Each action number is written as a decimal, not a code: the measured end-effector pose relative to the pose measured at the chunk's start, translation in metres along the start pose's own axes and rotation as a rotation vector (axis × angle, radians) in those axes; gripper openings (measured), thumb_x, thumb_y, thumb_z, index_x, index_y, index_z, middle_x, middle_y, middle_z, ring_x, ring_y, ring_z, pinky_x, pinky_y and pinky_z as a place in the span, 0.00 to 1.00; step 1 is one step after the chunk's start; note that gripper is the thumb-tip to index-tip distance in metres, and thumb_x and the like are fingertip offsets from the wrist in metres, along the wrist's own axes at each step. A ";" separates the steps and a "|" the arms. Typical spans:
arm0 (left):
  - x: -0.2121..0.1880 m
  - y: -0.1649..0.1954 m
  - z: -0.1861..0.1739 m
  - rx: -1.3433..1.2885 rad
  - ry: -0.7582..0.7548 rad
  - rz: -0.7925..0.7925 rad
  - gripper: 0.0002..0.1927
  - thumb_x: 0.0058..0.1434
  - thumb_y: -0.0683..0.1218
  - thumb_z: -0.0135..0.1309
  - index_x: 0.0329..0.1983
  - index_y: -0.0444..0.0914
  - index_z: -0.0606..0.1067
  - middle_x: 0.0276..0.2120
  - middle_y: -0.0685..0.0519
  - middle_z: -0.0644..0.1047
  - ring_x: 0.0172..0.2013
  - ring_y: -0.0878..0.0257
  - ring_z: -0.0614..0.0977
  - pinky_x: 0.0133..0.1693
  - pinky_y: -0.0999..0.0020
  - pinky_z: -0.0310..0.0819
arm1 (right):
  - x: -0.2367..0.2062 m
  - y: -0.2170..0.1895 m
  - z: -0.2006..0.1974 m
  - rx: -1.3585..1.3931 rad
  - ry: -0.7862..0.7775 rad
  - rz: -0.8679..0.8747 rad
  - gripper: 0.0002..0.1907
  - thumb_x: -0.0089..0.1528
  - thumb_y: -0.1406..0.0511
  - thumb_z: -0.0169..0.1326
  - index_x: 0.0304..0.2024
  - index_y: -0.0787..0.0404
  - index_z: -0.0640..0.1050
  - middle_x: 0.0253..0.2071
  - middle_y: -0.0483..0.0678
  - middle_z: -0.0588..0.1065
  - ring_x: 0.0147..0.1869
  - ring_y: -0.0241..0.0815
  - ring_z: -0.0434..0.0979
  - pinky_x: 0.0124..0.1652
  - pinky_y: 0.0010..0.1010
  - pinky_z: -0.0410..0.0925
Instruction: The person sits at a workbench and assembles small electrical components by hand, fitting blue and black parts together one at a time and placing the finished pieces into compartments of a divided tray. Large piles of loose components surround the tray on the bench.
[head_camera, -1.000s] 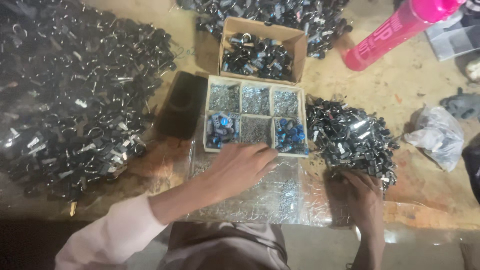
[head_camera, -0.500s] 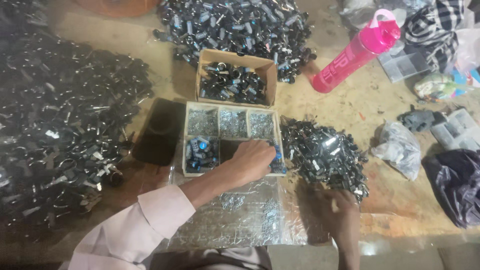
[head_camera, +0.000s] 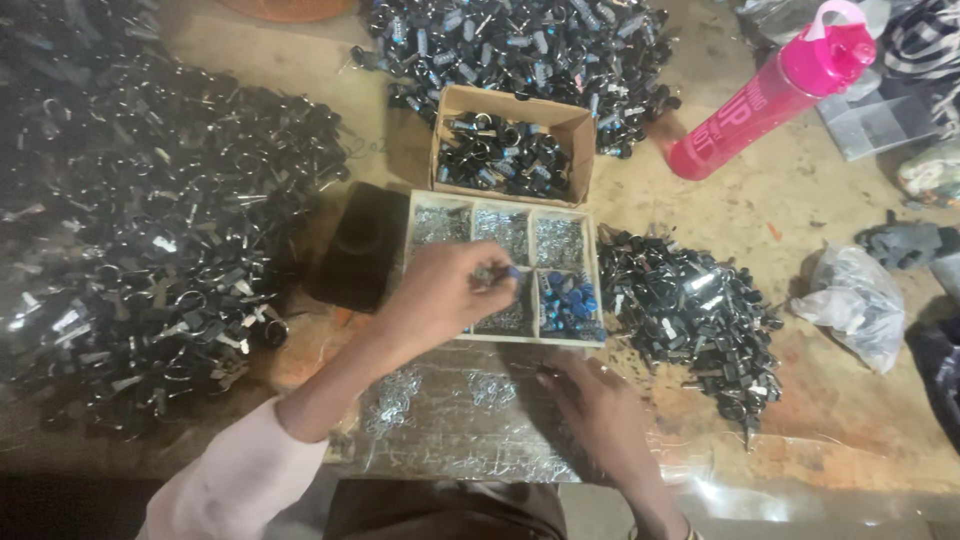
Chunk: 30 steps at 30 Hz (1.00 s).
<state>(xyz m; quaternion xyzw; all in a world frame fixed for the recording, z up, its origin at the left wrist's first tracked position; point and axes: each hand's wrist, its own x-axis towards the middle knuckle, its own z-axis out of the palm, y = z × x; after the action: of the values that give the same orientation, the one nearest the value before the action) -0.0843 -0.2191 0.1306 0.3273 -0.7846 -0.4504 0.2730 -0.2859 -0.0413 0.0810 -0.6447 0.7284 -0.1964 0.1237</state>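
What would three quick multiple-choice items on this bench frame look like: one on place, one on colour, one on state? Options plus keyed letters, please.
1. Where does the open cardboard box sit relative to the compartment tray?
A. on the far side of it
B. to its right
C. under it

2. What colour is the bottle?
A. green
B. pink
C. white

3. How does the left hand stand?
A. flat on the table, away from the tray
B. holding the bottle
C. over the tray, fingertips pinched on a small blue-tipped part

Answers:
1. A, the box lies just beyond the tray's far edge, toward the top of the view.
2. B, body and cap are both pink.
3. C, the hand covers the tray's near-left compartments, a small blue-tipped piece at the fingertips; the right hand rests on the shiny sheet nearer the person.
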 end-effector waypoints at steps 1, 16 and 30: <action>-0.007 -0.003 -0.006 -0.026 0.033 -0.027 0.10 0.61 0.46 0.62 0.42 0.36 0.82 0.32 0.52 0.85 0.29 0.66 0.86 0.32 0.71 0.79 | 0.002 -0.005 0.000 -0.015 0.064 -0.058 0.11 0.60 0.62 0.62 0.43 0.58 0.82 0.38 0.50 0.80 0.33 0.52 0.83 0.33 0.38 0.73; -0.033 -0.060 0.012 -0.359 0.249 0.027 0.10 0.60 0.40 0.64 0.45 0.35 0.84 0.43 0.50 0.86 0.44 0.68 0.85 0.47 0.74 0.78 | 0.078 -0.032 -0.011 -0.226 0.165 -0.440 0.07 0.57 0.64 0.62 0.37 0.58 0.83 0.37 0.48 0.74 0.45 0.54 0.75 0.44 0.44 0.65; -0.038 -0.067 0.026 -0.602 0.256 -0.103 0.15 0.62 0.38 0.61 0.53 0.33 0.81 0.44 0.50 0.85 0.42 0.70 0.84 0.44 0.76 0.82 | 0.123 -0.021 0.014 0.071 0.040 -0.359 0.07 0.53 0.66 0.67 0.34 0.56 0.84 0.36 0.44 0.79 0.43 0.47 0.75 0.46 0.40 0.62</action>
<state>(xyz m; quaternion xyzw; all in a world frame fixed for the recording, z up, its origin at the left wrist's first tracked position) -0.0606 -0.2017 0.0543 0.3250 -0.5581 -0.6305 0.4305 -0.2781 -0.1663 0.0867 -0.7555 0.5966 -0.2537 0.0946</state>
